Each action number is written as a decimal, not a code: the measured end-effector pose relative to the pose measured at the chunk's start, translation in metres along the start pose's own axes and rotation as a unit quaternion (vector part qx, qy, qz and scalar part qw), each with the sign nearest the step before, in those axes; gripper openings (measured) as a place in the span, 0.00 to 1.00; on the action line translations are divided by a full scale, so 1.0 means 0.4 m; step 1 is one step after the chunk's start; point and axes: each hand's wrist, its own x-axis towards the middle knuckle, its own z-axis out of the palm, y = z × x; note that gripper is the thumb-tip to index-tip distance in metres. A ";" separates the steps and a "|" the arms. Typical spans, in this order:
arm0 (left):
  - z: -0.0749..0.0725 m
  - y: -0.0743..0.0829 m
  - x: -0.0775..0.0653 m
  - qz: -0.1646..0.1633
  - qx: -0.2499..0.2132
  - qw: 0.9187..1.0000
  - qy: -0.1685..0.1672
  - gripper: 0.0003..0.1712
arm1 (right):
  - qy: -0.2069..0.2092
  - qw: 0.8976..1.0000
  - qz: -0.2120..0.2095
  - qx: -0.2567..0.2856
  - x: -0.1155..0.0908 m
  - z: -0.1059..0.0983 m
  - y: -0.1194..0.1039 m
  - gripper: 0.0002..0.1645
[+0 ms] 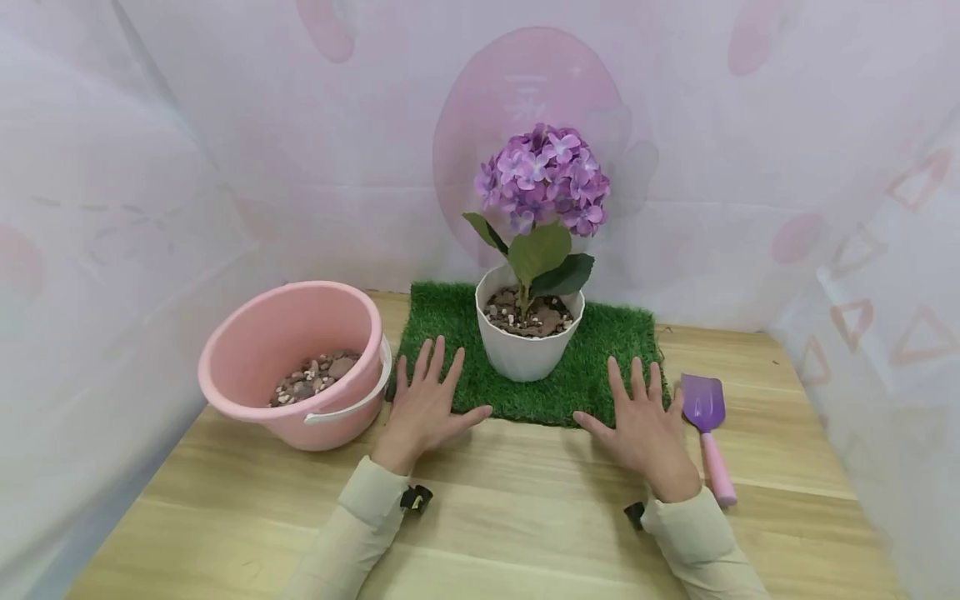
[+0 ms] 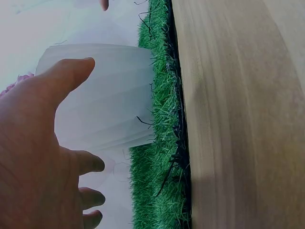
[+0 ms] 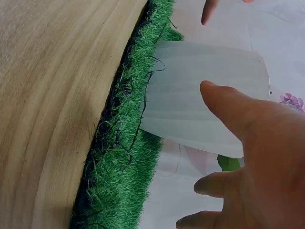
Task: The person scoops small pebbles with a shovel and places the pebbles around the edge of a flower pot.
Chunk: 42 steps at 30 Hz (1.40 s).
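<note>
A white pot stands upright on a green artificial grass mat. Purple hydrangea flowers with green leaves rise from the brown soil and pebbles in it. My left hand, fingers spread and palm down, is over the mat's front left corner, holding nothing. Over the front right part of the mat, my right hand is spread the same way, also holding nothing. Both wrist views show the pot beyond the thumb, apart from the fingers.
Left of the mat stands a pink bucket with a white handle, pebbles at its bottom. A small shovel with a purple blade and pink handle lies right of my right hand on the wooden table. Patterned cloth hangs behind.
</note>
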 end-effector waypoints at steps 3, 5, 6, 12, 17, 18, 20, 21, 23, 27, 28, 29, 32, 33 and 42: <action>-0.005 -0.003 -0.001 0.012 -0.027 1.000 -0.001 0.61 | -0.003 1.000 0.000 0.007 -0.003 -0.005 0.000 0.64; -0.011 -0.003 -0.002 0.020 -0.058 0.998 0.003 0.58 | -0.001 1.000 -0.004 0.015 -0.005 -0.012 0.000 0.62; -0.015 -0.001 -0.002 0.023 -0.075 0.997 0.002 0.56 | 0.002 1.000 -0.006 0.017 -0.007 -0.017 0.000 0.60; -0.044 0.013 -0.011 0.034 -0.131 0.991 -0.001 0.47 | 0.039 0.998 0.000 0.042 -0.023 -0.063 0.003 0.48; -0.094 0.027 -0.042 0.058 -0.125 0.991 0.004 0.44 | 0.051 0.997 0.008 0.055 -0.042 -0.104 0.021 0.43; -0.105 0.030 -0.051 0.065 -0.124 0.990 0.008 0.43 | 0.053 0.997 0.009 0.056 -0.047 -0.110 0.026 0.43; -0.130 0.034 -0.072 0.083 -0.124 0.989 0.021 0.42 | 0.067 0.996 0.004 0.053 -0.057 -0.121 0.039 0.42; -0.142 0.035 -0.083 0.093 -0.121 0.988 0.030 0.41 | 0.073 0.996 0.000 0.052 -0.062 -0.126 0.046 0.42; -0.167 0.036 -0.105 0.111 -0.118 0.986 0.048 0.39 | 0.089 0.995 -0.006 0.051 -0.071 -0.134 0.061 0.34; -0.223 0.032 -0.145 0.139 -0.112 0.981 0.078 0.38 | 0.109 0.992 -0.009 0.064 -0.087 -0.148 0.094 0.25; -0.237 0.031 -0.156 0.142 -0.110 0.980 0.084 0.38 | 0.107 0.992 -0.003 0.069 -0.091 -0.149 0.102 0.25; -0.251 0.028 -0.165 0.145 -0.108 0.980 0.089 0.38 | 0.104 0.992 0.001 0.071 -0.093 -0.151 0.112 0.25; -0.291 0.014 -0.196 0.146 -0.100 0.979 0.103 0.39 | 0.085 0.994 0.020 0.070 -0.103 -0.149 0.141 0.35; -0.304 0.007 -0.206 0.146 -0.096 0.979 0.109 0.40 | 0.077 0.994 0.027 0.070 -0.107 -0.147 0.151 0.38; -0.397 -0.101 -0.262 0.160 -0.083 0.965 0.190 0.31 | 0.060 0.995 0.053 0.057 -0.145 -0.114 0.213 0.31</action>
